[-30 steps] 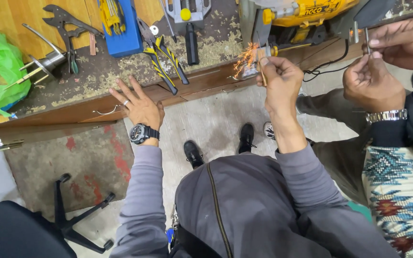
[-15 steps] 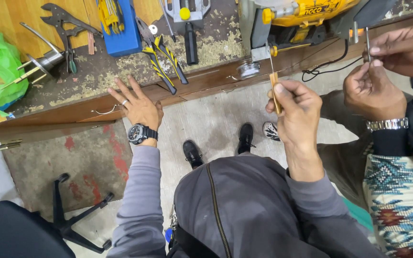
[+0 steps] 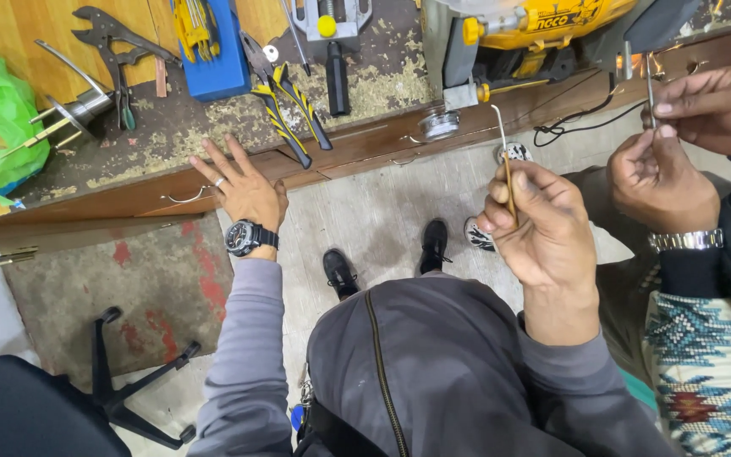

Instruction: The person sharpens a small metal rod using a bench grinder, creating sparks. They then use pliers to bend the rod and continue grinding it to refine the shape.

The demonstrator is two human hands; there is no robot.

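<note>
Right hand (image 3: 543, 224): pinches a thin hooked rod (image 3: 505, 156) upright; hold it steady, tip clear of the grinder (image 3: 535, 30).
Left hand (image 3: 243, 190): open, fingers spread, braced on the surface (image 3: 213, 127) front edge.

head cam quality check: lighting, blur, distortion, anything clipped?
Head view: even, soft light with only faint shadows; wide-angle lens bows the bench edge; right hand and its thin hooked rod are sharp, as is the left hand spread on the bench; small bright sparks by the co-worker's hands at the top right; the yellow grinder is cropped at the top.
</note>
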